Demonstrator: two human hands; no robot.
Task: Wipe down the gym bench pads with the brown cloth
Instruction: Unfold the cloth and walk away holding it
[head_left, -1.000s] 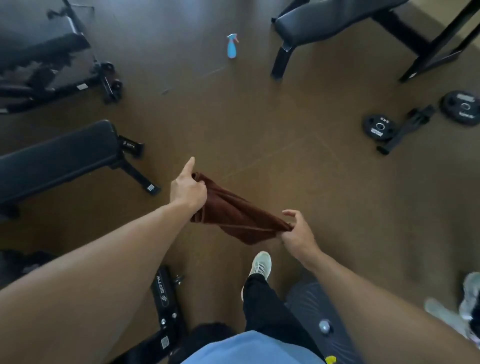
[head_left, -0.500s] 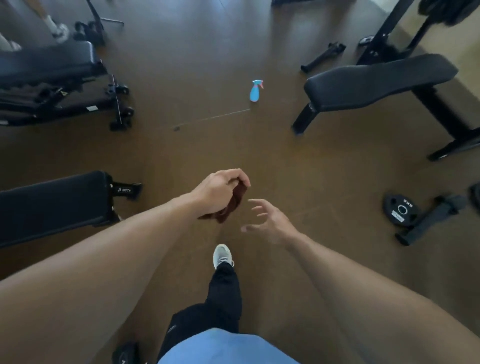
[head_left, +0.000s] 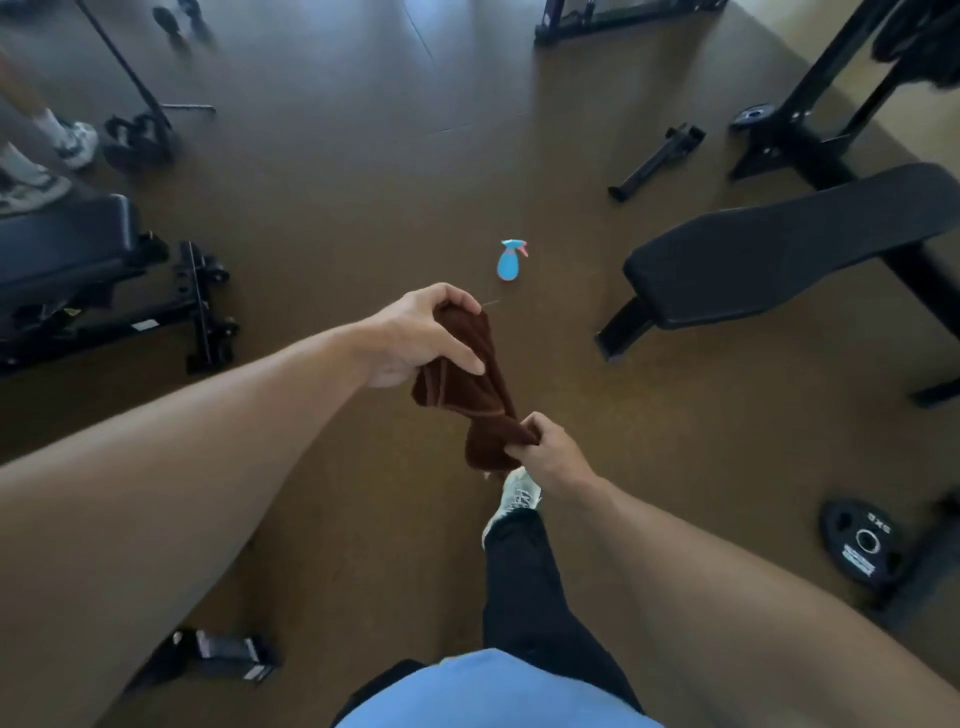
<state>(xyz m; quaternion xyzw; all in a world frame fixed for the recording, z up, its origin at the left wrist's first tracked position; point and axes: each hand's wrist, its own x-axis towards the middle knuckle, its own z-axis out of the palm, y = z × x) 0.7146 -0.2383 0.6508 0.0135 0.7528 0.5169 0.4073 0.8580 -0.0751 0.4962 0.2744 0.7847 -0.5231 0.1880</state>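
Since half a second before, the right hand had regripped the brown cloth below the left hand; both pinched it bunched, so it might wipe poorly.

Blue shirt, black trousers, white sneaker.

this is a gym. a black padded bench stands on a dark brown floor. behind the bench rises a black steel rack; near its front, a round weight plate lies flat on the floor. far to the left of the bench stands another padded bench on a black frame.
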